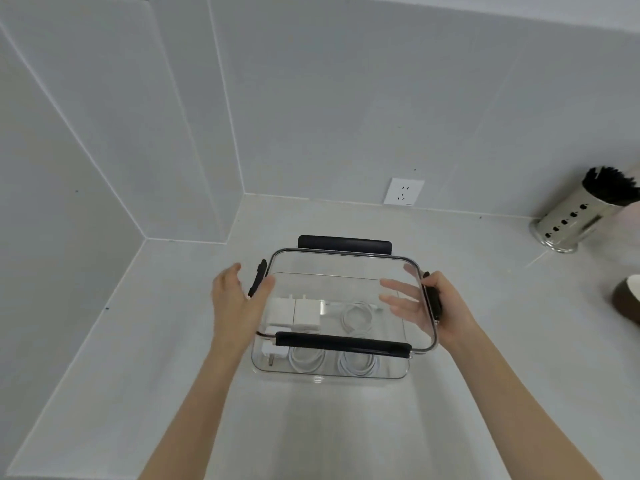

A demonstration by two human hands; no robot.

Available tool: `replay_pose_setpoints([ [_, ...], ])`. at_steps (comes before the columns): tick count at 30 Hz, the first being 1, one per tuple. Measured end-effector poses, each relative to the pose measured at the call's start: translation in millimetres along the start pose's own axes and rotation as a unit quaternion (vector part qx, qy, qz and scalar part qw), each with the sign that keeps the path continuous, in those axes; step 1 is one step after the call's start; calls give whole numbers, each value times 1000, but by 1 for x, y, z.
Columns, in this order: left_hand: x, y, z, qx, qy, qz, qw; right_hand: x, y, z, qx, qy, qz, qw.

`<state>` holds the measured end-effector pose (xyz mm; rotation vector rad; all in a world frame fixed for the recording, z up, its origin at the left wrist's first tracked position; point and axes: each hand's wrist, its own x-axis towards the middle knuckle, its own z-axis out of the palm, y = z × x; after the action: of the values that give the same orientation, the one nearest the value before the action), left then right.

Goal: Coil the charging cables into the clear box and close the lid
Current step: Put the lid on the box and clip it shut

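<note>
Grey tiled walls (311,98) meeting in a corner behind a pale bench (173,358), with a white wall socket (403,192) low on the back wall. Clear box (329,374) at bench centre, holding three coiled white cables (357,315) and white chargers (294,311) on its floor. Clear lid (346,282) with black latches (341,342) held just above the box, tilted, near edge overhanging the box interior. Left hand (235,306) at the lid's left edge, fingers straight and spread, thumb against the lid rim beside the left latch; no curl around the lid visible. Right hand (436,306) gripping the lid's right edge, thumb over the right latch, fingers seen through the clear plastic beneath the lid. Perforated metal holder (568,223) with black utensils at far right, well apart from the box. Dark rounded object (627,299), cut off by the right edge, nearer on the bench.
</note>
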<state>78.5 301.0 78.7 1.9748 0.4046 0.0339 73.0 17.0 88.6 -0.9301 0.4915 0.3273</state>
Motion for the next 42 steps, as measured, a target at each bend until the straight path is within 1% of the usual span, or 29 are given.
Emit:
replay_pose_setpoints([
  [1,5,-1,2,-42,-34,-62,997,-1,1,-2,-3,-5,0,1000],
  [2,9,-4,4,-62,-57,-85,993,-1,3,-4,-6,-9,2,1000],
  [3,10,-5,6,-61,-56,-80,993,-1,6,-5,-5,-8,4,1000],
  [5,7,-9,13,-57,-18,-60,996,-2,11,-4,-4,11,-10,1000],
  [9,-2,-23,22,-57,42,-51,996,-6,31,-5,-7,84,-101,991],
  [10,-3,-27,23,-53,51,-50,996,-5,38,-7,-34,113,-122,985],
  [12,-4,-35,25,-23,62,-37,997,-5,51,-12,-132,181,-149,963],
  [13,-4,-38,25,-8,71,-28,997,-5,56,-13,-172,202,-161,951],
  [15,-4,-42,25,-13,90,-16,996,-5,63,-11,-219,224,-181,932],
  [17,-3,-45,25,-22,90,-6,996,-3,69,-11,-240,230,-190,924],
  [20,-1,-47,26,-1,70,5,998,2,73,-11,-247,237,-178,923],
  [24,3,-46,28,-2,63,-8,998,7,73,-12,-244,248,-168,922],
  [33,8,-55,29,-46,68,-34,996,13,71,-14,-246,247,-164,923],
  [38,1,-54,27,-37,69,-44,996,12,73,-18,-237,244,-161,927],
  [42,1,-54,27,-87,58,-77,992,13,74,-19,-224,242,-168,929],
])
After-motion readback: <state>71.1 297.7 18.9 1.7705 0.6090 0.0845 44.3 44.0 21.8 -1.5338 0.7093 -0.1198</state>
